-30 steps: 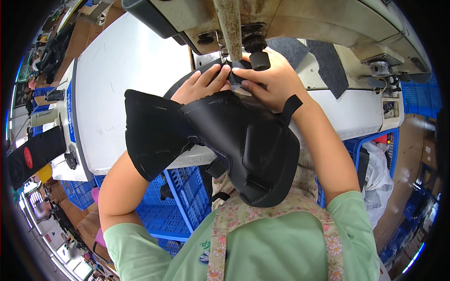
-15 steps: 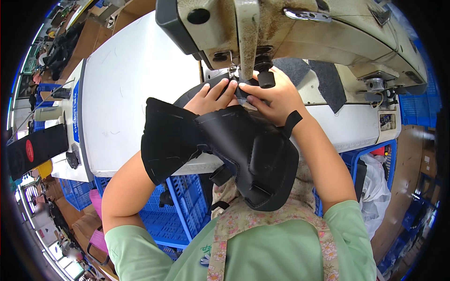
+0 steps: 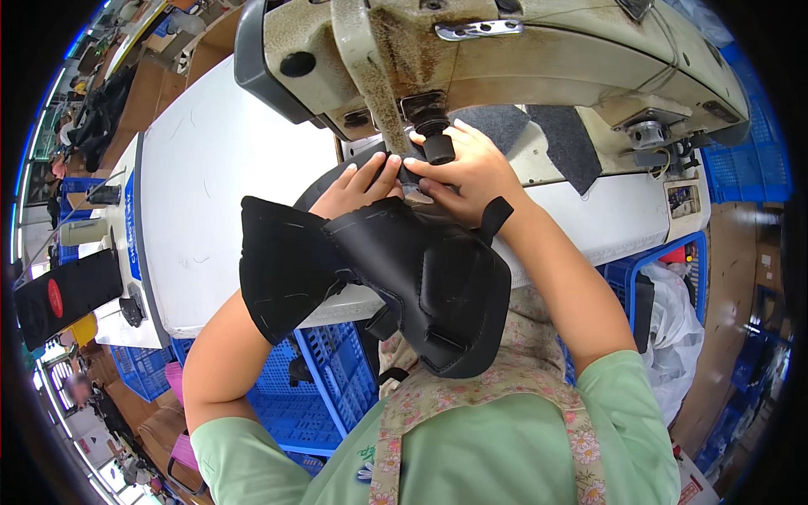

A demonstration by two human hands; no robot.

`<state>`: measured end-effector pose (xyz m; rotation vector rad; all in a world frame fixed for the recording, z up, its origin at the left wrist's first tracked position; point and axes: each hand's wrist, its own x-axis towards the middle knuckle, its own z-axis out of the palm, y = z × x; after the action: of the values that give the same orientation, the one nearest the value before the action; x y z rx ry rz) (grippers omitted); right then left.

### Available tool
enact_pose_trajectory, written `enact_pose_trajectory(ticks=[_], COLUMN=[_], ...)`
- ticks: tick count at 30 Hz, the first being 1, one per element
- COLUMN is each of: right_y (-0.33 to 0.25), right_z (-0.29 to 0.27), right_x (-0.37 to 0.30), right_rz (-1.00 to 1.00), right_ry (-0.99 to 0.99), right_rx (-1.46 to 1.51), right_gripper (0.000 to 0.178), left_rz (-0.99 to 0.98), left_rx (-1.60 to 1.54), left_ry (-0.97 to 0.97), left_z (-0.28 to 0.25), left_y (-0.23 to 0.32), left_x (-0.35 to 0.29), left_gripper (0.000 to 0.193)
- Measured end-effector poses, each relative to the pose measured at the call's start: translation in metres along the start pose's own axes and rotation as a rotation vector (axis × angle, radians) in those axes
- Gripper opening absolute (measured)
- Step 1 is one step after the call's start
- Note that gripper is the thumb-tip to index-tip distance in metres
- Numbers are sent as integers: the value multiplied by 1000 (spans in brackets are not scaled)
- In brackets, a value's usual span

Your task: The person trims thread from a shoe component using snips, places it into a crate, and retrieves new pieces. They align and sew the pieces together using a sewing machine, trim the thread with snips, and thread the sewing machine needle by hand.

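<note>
A black leather-like piece point(image 3: 379, 244) with stitched padded panels and a flared end drapes from the sewing machine point(image 3: 505, 76) down toward my lap. My left hand point(image 3: 358, 189) presses its fingertips along the upper edge of the piece, left of the machine's stitching area; its thumb is hidden. Just across from it, my right hand point(image 3: 471, 177) pinches the same edge with thumb and forefinger, beside the black knob point(image 3: 438, 149). The fingertips of both hands nearly meet. The machine's head hides the needle. A short black strap point(image 3: 497, 219) sticks up by my right wrist.
Dark grey felt-like pieces point(image 3: 564, 147) lie on the machine bed behind my right hand. Loose threads dot the white table point(image 3: 219, 177). Blue plastic crates point(image 3: 324, 379) stand below, and one at the right holds clear plastic bags point(image 3: 673, 311). A person point(image 3: 84, 396) appears far left.
The view has shifted, so machine, hands and black piece sit further left in the picture. The needle area, visible before, is now covered by the machine's head. Both hands keep their grip.
</note>
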<state>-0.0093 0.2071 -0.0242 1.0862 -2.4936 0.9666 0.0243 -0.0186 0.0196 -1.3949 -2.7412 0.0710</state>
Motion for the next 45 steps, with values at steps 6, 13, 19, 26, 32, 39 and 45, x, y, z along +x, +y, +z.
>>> enact_pose_trajectory(ticks=[6, 13, 19, 26, 32, 39, 45], right_y=[1, 3, 2, 1, 10, -48, -31], right_z=[2, 2, 0, 0, -9, -76, -54], right_x=[-1, -2, -2, -1, 6, 42, 13], right_rz=[-1, -23, -2, 4, 121, 502, -25], right_ry=[-10, 2, -19, -23, -43, -681, -206], right_rx=[-22, -25, -13, -16, 304, 822, 147], right_gripper=[23, 31, 25, 24, 20, 35, 70], left_rz=[-22, -53, -61, -30, -52, -119, 11], left_rx=[-12, -63, -68, 4, 101, -207, 177], left_ry=[32, 14, 4, -36, -63, -42, -19], left_z=[3, -2, 3, 4, 6, 5, 9], left_y=[1, 3, 2, 1, 8, 6, 3], left_x=[-2, -1, -3, -4, -4, -1, 6], left_gripper=[42, 42, 44, 48, 56, 45, 36])
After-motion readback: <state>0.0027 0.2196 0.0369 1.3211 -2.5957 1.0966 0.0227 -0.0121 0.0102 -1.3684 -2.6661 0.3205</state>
